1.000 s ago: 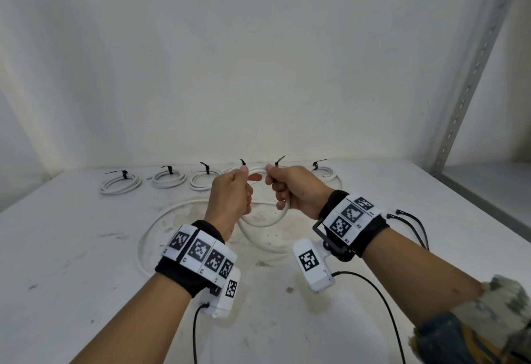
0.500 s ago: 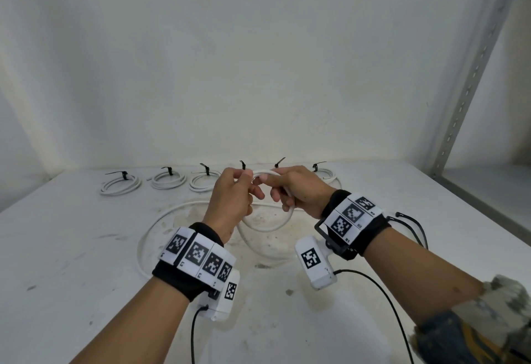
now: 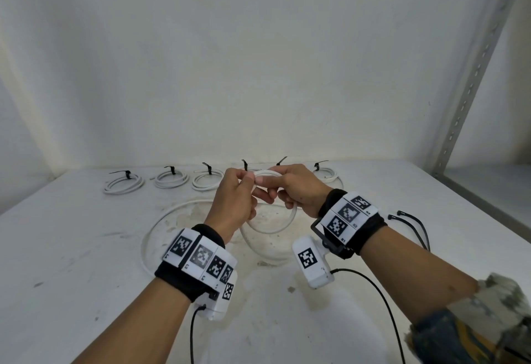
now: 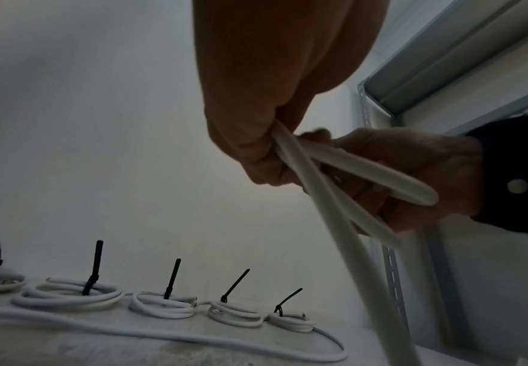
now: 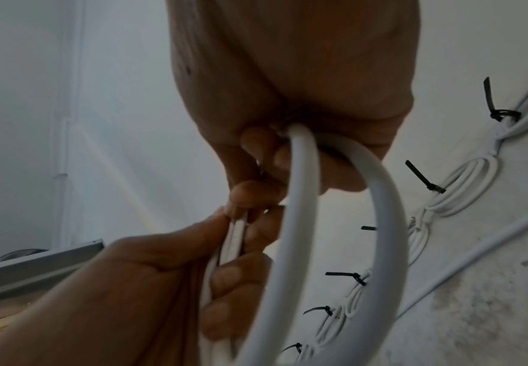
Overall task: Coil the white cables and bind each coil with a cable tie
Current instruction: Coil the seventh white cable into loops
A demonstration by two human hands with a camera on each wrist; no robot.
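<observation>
While the white cable (image 3: 271, 221) is pinched above the tabletop (image 3: 71, 263) by left hand (image 3: 234, 200) and right hand (image 3: 297, 191), one loop hangs; slack trails behind. If either pinch slackens, the loop probably springs open. Tied coils (image 3: 124, 184) lie farthest.

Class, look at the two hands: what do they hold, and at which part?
Both the left hand and right hand grip the white cable at the top of its loop.
</observation>
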